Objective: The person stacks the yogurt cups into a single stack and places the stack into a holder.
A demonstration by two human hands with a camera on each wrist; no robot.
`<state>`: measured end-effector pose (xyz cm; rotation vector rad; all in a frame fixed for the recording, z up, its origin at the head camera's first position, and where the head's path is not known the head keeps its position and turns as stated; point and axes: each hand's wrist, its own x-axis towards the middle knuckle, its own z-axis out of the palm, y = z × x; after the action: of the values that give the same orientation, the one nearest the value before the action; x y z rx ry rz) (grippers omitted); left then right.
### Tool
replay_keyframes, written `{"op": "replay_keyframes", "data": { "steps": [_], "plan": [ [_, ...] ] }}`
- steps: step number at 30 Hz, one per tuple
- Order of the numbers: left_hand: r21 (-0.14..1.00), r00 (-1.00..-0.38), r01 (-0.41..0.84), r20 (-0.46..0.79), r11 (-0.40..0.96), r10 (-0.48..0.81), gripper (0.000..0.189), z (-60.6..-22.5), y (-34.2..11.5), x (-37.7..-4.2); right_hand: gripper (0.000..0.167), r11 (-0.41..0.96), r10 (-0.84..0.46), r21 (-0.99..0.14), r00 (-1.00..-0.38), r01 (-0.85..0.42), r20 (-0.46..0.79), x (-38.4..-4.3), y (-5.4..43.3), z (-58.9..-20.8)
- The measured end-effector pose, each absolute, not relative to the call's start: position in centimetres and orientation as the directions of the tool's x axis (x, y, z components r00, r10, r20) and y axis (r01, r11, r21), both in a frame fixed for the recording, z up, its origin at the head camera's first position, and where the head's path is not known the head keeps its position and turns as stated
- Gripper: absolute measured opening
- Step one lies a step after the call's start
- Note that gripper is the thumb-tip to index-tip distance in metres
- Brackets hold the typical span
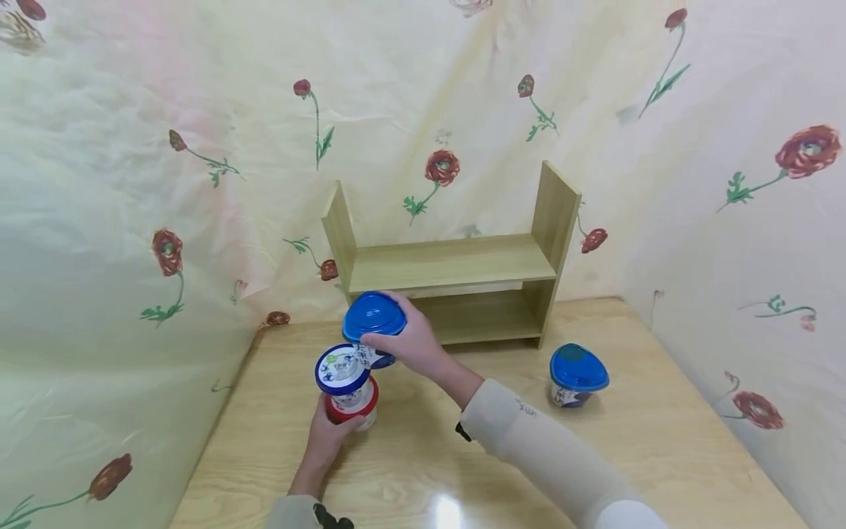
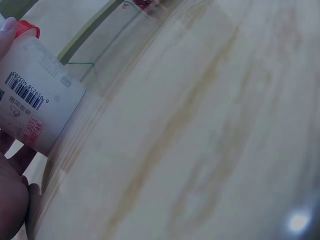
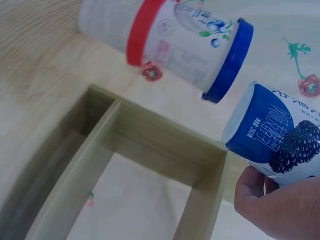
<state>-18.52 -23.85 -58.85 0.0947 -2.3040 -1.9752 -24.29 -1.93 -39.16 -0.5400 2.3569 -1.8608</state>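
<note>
In the head view, two yogurt tubs stand stacked at the left of the table. The lower one has a red lid (image 1: 372, 402), and its white, barcoded side (image 2: 42, 92) fills the left wrist view's edge. On it sits a tub with a round dark-blue lid (image 1: 341, 367). My left hand (image 1: 324, 441) grips the red-lidded tub low down. Up above the stack, my right hand (image 1: 416, 342) holds a blackberry-print yogurt tub (image 3: 280, 140) with a rounded-triangular blue lid. Its base is tilted close beside the dark-blue lid (image 3: 232, 62) in the right wrist view.
A two-level wooden shelf (image 1: 452, 262) stands at the back of the table (image 1: 463, 441), against flowered cloth walls. Another yogurt tub with a blue triangular lid (image 1: 578, 369) sits on the table at the right.
</note>
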Motion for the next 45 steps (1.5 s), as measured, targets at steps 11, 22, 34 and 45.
{"op": "replay_keyframes", "data": {
  "steps": [11, 22, 34, 45],
  "plan": [
    [0.984, -0.990, 0.006, 0.030, 0.177, -0.135, 0.100, -59.1, -23.4, -18.8, 0.082, 0.164, -0.361, -0.961, -0.921, -0.221, 0.150, -23.9, -4.0, -38.8],
    [0.983, -0.986, 0.046, 0.073, 0.179, -0.148, 0.096, -59.1, -23.8, -18.2, 0.080, 0.165, -0.388, -0.954, -0.906, -0.250, 0.171, -23.4, -6.1, -39.2],
    [0.984, -0.984, 0.064, 0.091, 0.168, -0.156, 0.096, -59.6, -23.9, -18.6, 0.081, 0.163, -0.397, -0.950, -0.899, -0.267, 0.185, -23.5, -7.2, -39.9],
    [0.981, -0.984, 0.077, 0.103, 0.176, -0.148, 0.097, -59.7, -23.9, -18.7, 0.086, 0.221, -0.394, -0.938, -0.904, -0.267, 0.165, -23.4, -8.0, -40.0]
  ]
}}
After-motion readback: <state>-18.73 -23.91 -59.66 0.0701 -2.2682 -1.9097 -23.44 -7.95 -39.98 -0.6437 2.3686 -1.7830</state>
